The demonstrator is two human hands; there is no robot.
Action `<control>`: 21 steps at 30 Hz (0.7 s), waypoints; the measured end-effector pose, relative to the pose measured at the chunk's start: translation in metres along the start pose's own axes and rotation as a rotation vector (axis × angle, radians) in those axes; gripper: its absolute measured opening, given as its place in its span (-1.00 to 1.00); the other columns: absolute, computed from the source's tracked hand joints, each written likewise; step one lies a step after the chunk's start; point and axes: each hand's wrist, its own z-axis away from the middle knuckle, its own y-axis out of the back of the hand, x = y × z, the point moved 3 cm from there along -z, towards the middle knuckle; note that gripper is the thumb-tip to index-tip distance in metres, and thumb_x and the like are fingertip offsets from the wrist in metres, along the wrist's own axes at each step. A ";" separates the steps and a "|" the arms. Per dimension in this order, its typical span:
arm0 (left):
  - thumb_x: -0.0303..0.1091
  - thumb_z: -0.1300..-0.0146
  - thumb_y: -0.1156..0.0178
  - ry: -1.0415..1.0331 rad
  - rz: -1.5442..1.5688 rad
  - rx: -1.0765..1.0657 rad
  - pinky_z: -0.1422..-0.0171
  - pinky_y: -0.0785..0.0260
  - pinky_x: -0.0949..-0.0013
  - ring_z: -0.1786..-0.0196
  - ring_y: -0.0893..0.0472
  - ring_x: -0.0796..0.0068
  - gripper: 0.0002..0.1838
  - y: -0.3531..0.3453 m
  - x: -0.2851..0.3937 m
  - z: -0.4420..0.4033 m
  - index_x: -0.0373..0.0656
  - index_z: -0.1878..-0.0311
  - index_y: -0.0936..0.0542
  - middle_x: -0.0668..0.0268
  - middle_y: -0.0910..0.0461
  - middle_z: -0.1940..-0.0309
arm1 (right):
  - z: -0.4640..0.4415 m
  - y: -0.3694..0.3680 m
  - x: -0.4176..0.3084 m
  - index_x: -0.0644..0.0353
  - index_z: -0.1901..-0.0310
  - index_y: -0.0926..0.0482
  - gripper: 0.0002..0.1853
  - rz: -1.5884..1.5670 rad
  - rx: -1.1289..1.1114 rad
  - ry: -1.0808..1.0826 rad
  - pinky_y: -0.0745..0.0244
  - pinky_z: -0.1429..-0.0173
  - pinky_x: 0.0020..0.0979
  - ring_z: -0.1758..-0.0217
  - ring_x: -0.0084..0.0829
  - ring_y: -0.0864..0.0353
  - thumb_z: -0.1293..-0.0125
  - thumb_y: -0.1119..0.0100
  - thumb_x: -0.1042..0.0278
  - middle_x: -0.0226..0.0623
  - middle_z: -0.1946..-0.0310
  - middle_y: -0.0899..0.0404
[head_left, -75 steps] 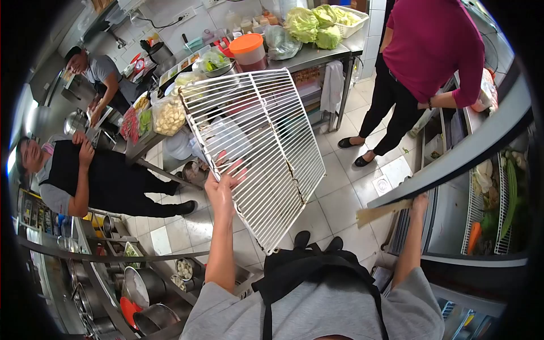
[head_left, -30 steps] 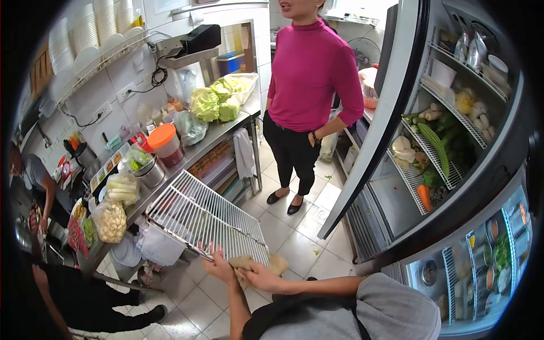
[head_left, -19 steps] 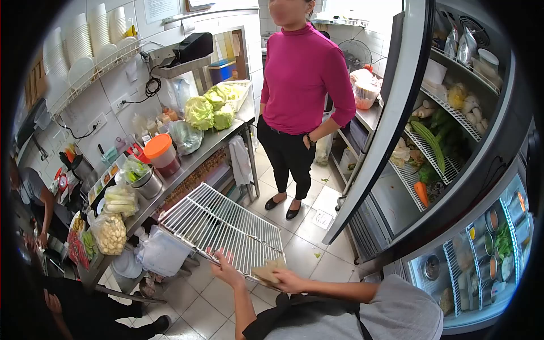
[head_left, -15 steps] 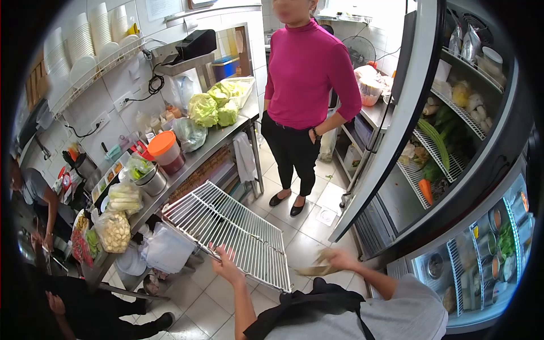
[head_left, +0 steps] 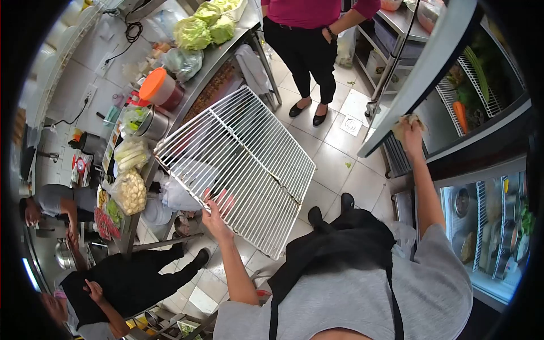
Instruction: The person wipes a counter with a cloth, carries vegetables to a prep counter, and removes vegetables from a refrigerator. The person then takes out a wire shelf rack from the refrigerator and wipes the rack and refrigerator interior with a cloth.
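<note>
A white wire rack (head_left: 243,164), with brownish marks along its crossbars, is held up at a tilt by its near edge in my left hand (head_left: 218,218). The fingers of that hand spread beneath the wires. Away to the right, my right hand (head_left: 412,136) grips a tan cloth (head_left: 407,126) against the lower edge of the open fridge door (head_left: 422,85). Beyond the door edge, a carrot (head_left: 459,117) and green vegetables lie on the fridge's wire shelves.
A steel counter (head_left: 229,42) holds lettuce (head_left: 195,31), an orange-lidded tub (head_left: 161,89) and bagged vegetables (head_left: 129,190). A person in black trousers (head_left: 303,54) stands ahead on the tiles. Two other people are at the left, one in a black apron (head_left: 113,283). A glass-fronted fridge (head_left: 487,226) glows at right.
My right hand and the cloth have moved away from the rack to the fridge door. The rack stands higher in view in my left hand. The view has tipped downward.
</note>
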 end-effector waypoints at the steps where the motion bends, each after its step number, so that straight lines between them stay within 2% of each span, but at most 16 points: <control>1: -0.22 -0.27 0.04 0.039 -0.004 -0.021 0.15 -0.47 0.30 0.15 -0.55 0.29 -0.57 -0.004 0.003 0.002 -0.31 -0.10 -0.30 0.06 -0.47 0.12 | 0.000 -0.007 -0.003 0.38 0.21 -0.43 -0.70 -0.121 -0.004 -0.055 -0.27 0.09 -0.37 0.21 -0.27 -0.44 -0.22 0.09 0.27 -0.03 0.31 -0.47; 2: -0.23 -0.26 0.03 0.072 -0.008 -0.034 0.15 -0.46 0.30 0.13 -0.54 0.29 -0.57 -0.005 0.005 0.004 -0.32 -0.10 -0.31 0.08 -0.47 0.12 | 0.000 -0.013 -0.005 0.38 0.21 -0.43 -0.70 -0.123 -0.006 -0.048 -0.27 0.09 -0.37 0.21 -0.27 -0.44 -0.22 0.09 0.27 -0.03 0.31 -0.47; 4: -0.23 -0.26 0.02 0.042 0.005 -0.045 0.15 -0.47 0.30 0.14 -0.54 0.29 -0.57 -0.005 0.001 0.005 -0.33 -0.08 -0.32 0.11 -0.47 0.14 | 0.001 -0.024 -0.014 0.31 0.21 -0.46 -0.75 -0.337 0.005 0.015 -0.29 0.25 -0.53 0.35 -0.58 -0.39 -0.24 0.06 0.28 -0.36 0.39 -0.48; 5: -0.24 -0.25 0.01 0.021 0.008 -0.062 0.16 -0.47 0.30 0.14 -0.54 0.29 -0.58 -0.004 0.001 0.006 -0.34 -0.07 -0.33 0.14 -0.47 0.15 | -0.001 -0.030 -0.017 0.40 0.16 -0.44 -0.69 -0.395 -0.064 -0.005 -0.28 0.10 -0.46 0.23 -0.43 -0.42 -0.24 0.08 0.28 -0.21 0.31 -0.49; 7: -0.26 -0.25 0.00 -0.031 -0.044 -0.048 0.16 -0.46 0.34 0.17 -0.54 0.34 -0.60 -0.003 0.005 0.013 -0.34 -0.06 -0.34 0.16 -0.47 0.16 | 0.006 -0.044 -0.026 0.39 0.16 -0.44 -0.69 -0.652 -0.039 -0.050 -0.28 0.09 -0.50 0.21 -0.45 -0.42 -0.25 0.06 0.27 -0.24 0.31 -0.50; 9: -0.28 -0.25 -0.01 -0.071 -0.095 -0.016 0.16 -0.44 0.37 0.20 -0.54 0.40 -0.61 -0.008 0.013 0.021 -0.34 -0.06 -0.36 0.19 -0.47 0.17 | 0.036 -0.069 -0.050 0.33 0.14 -0.45 -0.70 -0.706 -0.072 -0.040 -0.31 0.10 -0.49 0.19 -0.49 -0.42 -0.26 0.06 0.25 -0.28 0.26 -0.49; 11: -0.22 -0.23 -0.03 0.003 -0.062 -0.077 0.18 -0.45 0.29 0.22 -0.57 0.22 -0.51 -0.018 0.023 0.038 -0.30 -0.14 -0.26 0.00 -0.48 0.15 | 0.094 -0.108 -0.111 0.27 0.11 -0.44 -0.68 -0.691 -0.119 0.127 -0.36 0.16 -0.45 0.26 -0.50 -0.44 -0.26 0.03 0.19 -0.29 0.27 -0.49; 12: -0.22 -0.23 -0.03 0.008 -0.065 -0.073 0.18 -0.45 0.29 0.22 -0.57 0.22 -0.51 -0.013 0.022 0.043 -0.30 -0.14 -0.26 0.00 -0.48 0.15 | 0.120 -0.131 -0.137 0.29 0.15 -0.47 -0.67 -0.783 -0.310 -0.040 -0.34 0.16 -0.45 0.26 -0.50 -0.44 -0.25 0.02 0.16 -0.27 0.33 -0.50; 13: -0.24 -0.23 -0.01 0.006 -0.152 -0.091 0.17 -0.45 0.28 0.22 -0.57 0.21 -0.52 -0.004 0.023 0.049 -0.30 -0.14 -0.25 -0.03 -0.48 0.15 | 0.136 -0.151 -0.164 0.30 0.20 -0.48 -0.67 -0.691 -0.431 0.158 -0.34 0.17 -0.45 0.22 -0.53 -0.42 -0.26 0.03 0.14 -0.24 0.33 -0.50; 14: -0.26 -0.24 0.00 -0.002 -0.238 -0.114 0.16 -0.45 0.27 0.22 -0.56 0.19 -0.53 0.001 0.023 0.054 -0.31 -0.14 -0.24 -0.05 -0.48 0.16 | 0.146 -0.156 -0.202 0.32 0.22 -0.48 -0.68 -0.727 -0.566 0.321 -0.32 0.12 -0.38 0.16 -0.39 -0.44 -0.25 0.04 0.18 -0.18 0.29 -0.51; 15: -0.28 -0.25 0.03 -0.056 -0.181 -0.135 0.13 -0.45 0.23 0.21 -0.56 0.14 -0.54 0.002 0.029 0.063 -0.32 -0.15 -0.22 -0.08 -0.47 0.15 | 0.144 -0.188 -0.211 0.30 0.22 -0.49 -0.70 -0.599 -0.483 0.620 -0.29 0.04 -0.29 0.11 -0.20 -0.44 -0.24 0.06 0.21 -0.11 0.24 -0.51; 17: -0.28 -0.25 0.03 -0.076 -0.098 -0.133 0.12 -0.46 0.15 0.19 -0.55 0.08 -0.52 -0.001 0.052 0.085 -0.37 -0.14 -0.20 -0.13 -0.46 0.16 | 0.110 -0.213 -0.223 0.29 0.19 -0.48 -0.72 -0.497 -0.161 0.754 -0.27 0.00 -0.24 0.09 -0.10 -0.41 -0.20 0.10 0.27 -0.08 0.20 -0.50; 18: -0.27 -0.24 0.02 -0.061 -0.020 -0.098 0.13 -0.46 0.12 0.18 -0.55 0.07 -0.51 -0.009 0.066 0.096 -0.39 -0.14 -0.20 -0.14 -0.46 0.17 | 0.080 -0.248 -0.213 0.27 0.14 -0.47 -0.71 -0.611 -0.222 0.672 -0.25 -0.02 -0.25 0.08 -0.16 -0.41 -0.18 0.13 0.31 -0.06 0.19 -0.49; 19: -0.28 -0.19 -0.05 -0.053 -0.028 -0.058 0.13 -0.38 0.31 0.21 -0.51 0.28 -0.54 -0.012 0.074 0.100 -0.41 -0.06 -0.30 0.04 -0.49 0.20 | 0.068 -0.255 -0.221 0.28 0.12 -0.45 -0.71 0.226 -0.539 0.593 -0.20 -0.07 -0.25 0.06 -0.17 -0.40 -0.17 0.14 0.35 -0.07 0.21 -0.49; 20: -0.29 -0.13 -0.13 -0.031 -0.044 -0.016 0.12 -0.30 0.51 0.25 -0.48 0.49 -0.57 -0.010 0.078 0.107 -0.44 0.02 -0.40 0.21 -0.51 0.23 | 0.071 -0.243 -0.241 0.29 0.08 -0.42 -0.68 -0.166 -0.494 0.695 -0.14 -0.14 -0.25 0.02 -0.13 -0.38 -0.21 0.16 0.30 -0.03 0.16 -0.46; 21: -0.25 -0.23 0.00 -0.083 -0.085 -0.071 0.16 -0.47 0.12 0.15 -0.53 0.06 -0.49 0.002 0.073 0.109 -0.41 -0.13 -0.20 -0.13 -0.44 0.16 | 0.077 -0.229 -0.270 0.30 0.04 -0.39 -0.65 -0.561 -0.415 0.784 -0.09 -0.21 -0.25 -0.01 -0.08 -0.36 -0.26 0.18 0.24 0.02 0.10 -0.42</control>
